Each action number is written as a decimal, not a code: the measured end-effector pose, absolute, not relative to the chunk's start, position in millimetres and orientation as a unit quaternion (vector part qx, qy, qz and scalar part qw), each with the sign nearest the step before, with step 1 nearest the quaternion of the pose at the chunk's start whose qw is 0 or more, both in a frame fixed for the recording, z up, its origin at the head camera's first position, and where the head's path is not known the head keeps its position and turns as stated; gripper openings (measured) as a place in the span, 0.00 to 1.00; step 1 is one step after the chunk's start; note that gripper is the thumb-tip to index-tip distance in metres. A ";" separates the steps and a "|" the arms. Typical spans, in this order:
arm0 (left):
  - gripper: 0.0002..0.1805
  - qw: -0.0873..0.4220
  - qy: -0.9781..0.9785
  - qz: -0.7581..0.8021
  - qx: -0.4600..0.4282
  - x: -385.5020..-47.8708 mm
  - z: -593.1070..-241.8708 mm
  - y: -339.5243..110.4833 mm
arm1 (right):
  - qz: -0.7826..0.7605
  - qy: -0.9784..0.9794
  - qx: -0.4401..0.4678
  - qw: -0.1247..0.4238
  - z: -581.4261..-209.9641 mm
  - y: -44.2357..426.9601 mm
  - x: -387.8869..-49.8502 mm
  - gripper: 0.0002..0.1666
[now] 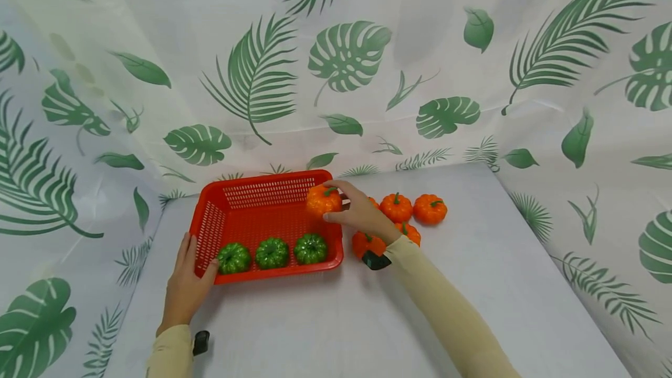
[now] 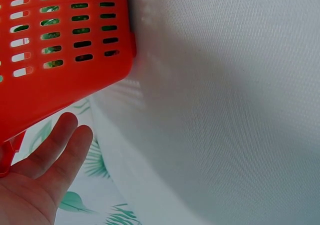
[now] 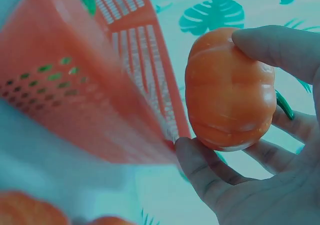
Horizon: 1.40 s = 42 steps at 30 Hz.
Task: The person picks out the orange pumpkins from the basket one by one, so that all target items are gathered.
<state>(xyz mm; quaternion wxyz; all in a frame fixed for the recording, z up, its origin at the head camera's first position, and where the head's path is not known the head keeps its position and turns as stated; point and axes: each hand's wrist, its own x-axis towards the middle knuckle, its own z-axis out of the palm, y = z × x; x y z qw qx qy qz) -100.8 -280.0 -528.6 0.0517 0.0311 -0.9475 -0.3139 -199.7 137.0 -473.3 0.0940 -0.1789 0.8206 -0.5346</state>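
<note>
My right hand (image 1: 362, 210) grips a small orange pumpkin (image 1: 323, 200) over the right end of the red plastic basket (image 1: 278, 276). In the right wrist view, thumb and fingers surround this pumpkin (image 3: 230, 92), its green stem facing the palm. My left hand (image 1: 186, 284) lies at the basket's front left corner, thumb by the rim. In the left wrist view, two straight fingers (image 2: 65, 157) show outside the basket; the thumb is hidden there. Along the basket's front side sit three green pumpkins, a left one (image 1: 234, 258), a middle one (image 1: 272, 253) and a right one (image 1: 311, 248).
Several orange pumpkins lie right of the basket, such as the far right one (image 1: 430, 209) and one beside it (image 1: 396, 208); my right forearm partly covers others. Everything stands on a white table (image 1: 294, 331). Behind it hangs a leaf-patterned cloth (image 1: 388, 133).
</note>
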 end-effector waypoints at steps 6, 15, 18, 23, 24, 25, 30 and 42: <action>0.46 0.042 -0.946 -0.319 0.034 -100.0 -528.0 -281.2 | -0.540 0.826 -0.134 0.090 -477.2 161.7 -185.3 0.42; 0.46 0.054 -0.944 -0.324 0.027 -108.1 -523.9 -282.2 | -0.535 0.836 -0.097 0.072 -477.5 196.7 -170.7 0.43; 0.46 0.052 -0.944 -0.324 0.029 -109.9 -523.2 -282.1 | -0.531 0.841 -0.081 0.069 -481.7 210.3 -164.1 0.44; 0.46 0.052 -0.945 -0.323 0.031 -110.1 -524.9 -282.0 | -0.532 0.843 -0.060 0.056 -489.6 232.1 -152.3 0.45; 0.46 0.052 -0.945 -0.322 0.030 -109.8 -525.6 -282.1 | -0.533 0.842 -0.059 0.052 -491.5 236.5 -150.2 0.45; 0.46 0.051 -0.945 -0.322 0.030 -109.4 -526.2 -282.1 | -0.534 0.842 -0.057 0.048 -493.0 240.7 -148.0 0.45; 0.46 0.053 -0.946 -0.319 0.032 -106.5 -528.2 -282.2 | -0.538 0.841 -0.039 0.035 -499.7 258.9 -135.9 0.46; 0.45 0.053 -0.946 -0.319 0.032 -102.4 -529.4 -281.3 | -0.528 0.849 0.012 0.012 -512.5 287.7 -107.0 0.47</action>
